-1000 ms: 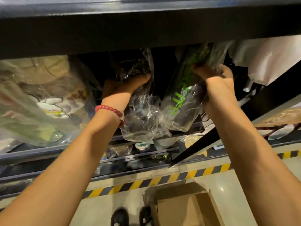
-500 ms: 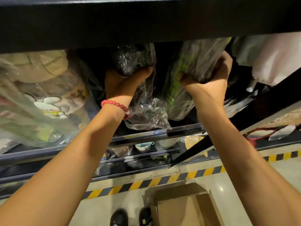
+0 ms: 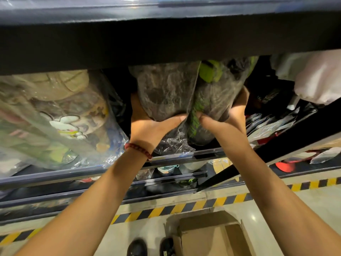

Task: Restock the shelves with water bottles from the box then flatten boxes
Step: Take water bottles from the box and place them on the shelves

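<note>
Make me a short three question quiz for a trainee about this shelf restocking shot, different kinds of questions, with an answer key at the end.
1. True or false: the left hand and the right hand each grip a plastic-wrapped bottle on the shelf.
2. Multiple choice: where is the cardboard box? A) on the shelf; B) on the floor below the arms, open; C) flattened against the rack.
3. Fill in: the bottle in the right hand, the green-printed bottle, lies to the ____ of the dark bottle in the left hand.

Key: 1 true; 2 B; 3 right.
</note>
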